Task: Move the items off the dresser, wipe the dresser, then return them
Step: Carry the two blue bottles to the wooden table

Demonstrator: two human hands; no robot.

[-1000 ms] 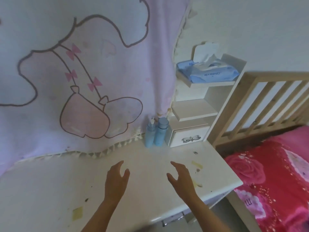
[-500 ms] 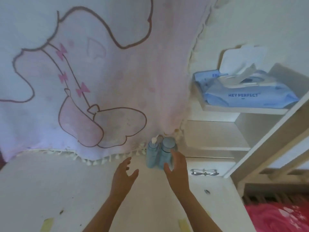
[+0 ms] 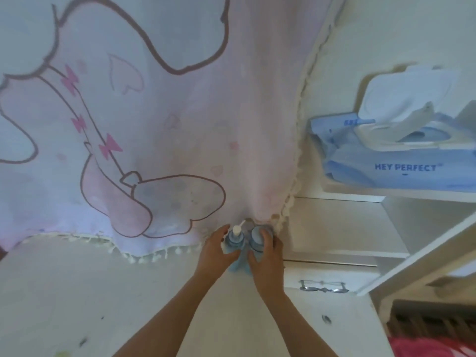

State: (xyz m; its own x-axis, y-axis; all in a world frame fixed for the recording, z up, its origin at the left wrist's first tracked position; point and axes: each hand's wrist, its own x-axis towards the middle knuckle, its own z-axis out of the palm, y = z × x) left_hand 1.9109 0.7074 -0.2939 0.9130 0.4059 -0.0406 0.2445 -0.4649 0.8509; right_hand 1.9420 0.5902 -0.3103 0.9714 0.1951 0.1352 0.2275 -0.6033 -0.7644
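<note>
Two light blue bottles stand side by side at the back of the white dresser top (image 3: 108, 292), against the hanging cloth. My left hand (image 3: 215, 252) is wrapped around the pump bottle (image 3: 235, 238), the left one. My right hand (image 3: 266, 256) is wrapped around the capped bottle (image 3: 257, 237), the right one. Both bottles stand upright, and my fingers hide their lower halves. Whether they rest on the dresser top or are raised, I cannot tell.
A pink and lilac cartoon cloth (image 3: 144, 130) with a tasselled hem hangs behind the dresser. White shelves (image 3: 386, 194) at the right carry an open blue wet-wipe pack (image 3: 401, 161). Below them is a small drawer with a bow handle (image 3: 323, 289). Dark specks dot the dresser top.
Both hands reached forward from above the dresser top to the bottles and closed around them. The camera moved closer to the back of the dresser.
</note>
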